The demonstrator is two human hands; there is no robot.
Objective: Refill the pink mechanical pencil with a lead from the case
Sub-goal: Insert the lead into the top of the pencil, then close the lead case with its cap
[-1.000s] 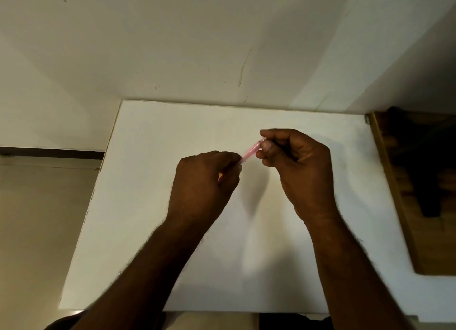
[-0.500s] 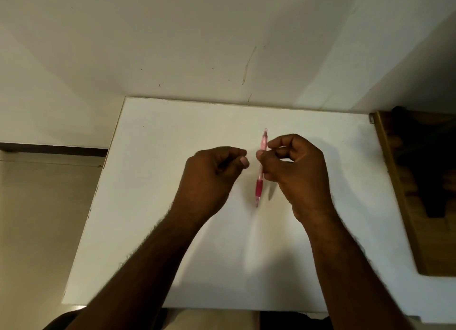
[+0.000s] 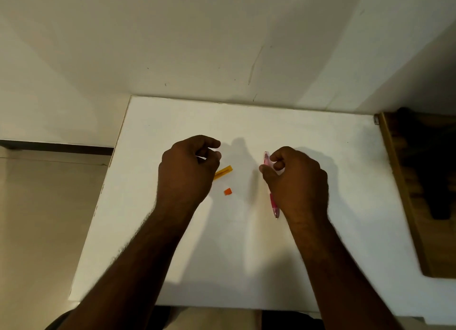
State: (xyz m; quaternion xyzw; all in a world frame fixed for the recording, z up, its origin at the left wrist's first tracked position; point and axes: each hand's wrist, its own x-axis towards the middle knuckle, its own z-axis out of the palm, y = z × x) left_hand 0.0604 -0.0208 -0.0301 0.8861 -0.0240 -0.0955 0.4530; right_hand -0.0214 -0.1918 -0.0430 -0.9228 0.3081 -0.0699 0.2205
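I see the white table. Right hand pinches the pink pencil between thumb and fingers; its long axis runs near-far, tip toward me. Left hand, fingers curled, whether pinching anything I cannot tell. Yellow case and orange cap lie between the hands.

Both forearms are bare and hairy, sleeveless to the frame's edge, with nothing worn at either wrist.
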